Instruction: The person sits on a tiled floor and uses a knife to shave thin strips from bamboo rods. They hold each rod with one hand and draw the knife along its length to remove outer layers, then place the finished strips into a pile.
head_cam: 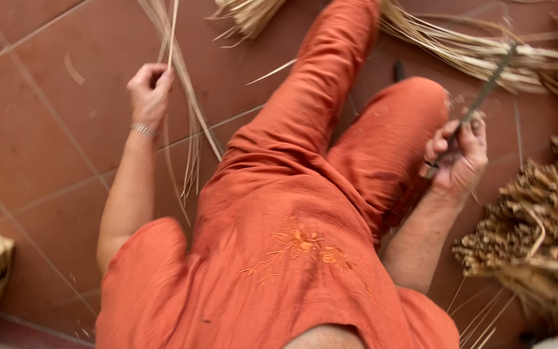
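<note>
The thin straw strands (185, 110) could be snapped or pulled loose if jerked, since they trail down to the tiled floor (40, 123). They are pinched in the closed grip of the raised left hand (150, 90). A slim metal tool (479, 97) is clasped in the right hand (460, 152), held beside the bent knee (414, 110), where cloth might be snagged.

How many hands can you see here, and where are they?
2. The left hand is at upper left, closed around thin straw strands. The right hand is at right, beside the bent knee, gripping a thin dark tool. None seem hidden.
</note>
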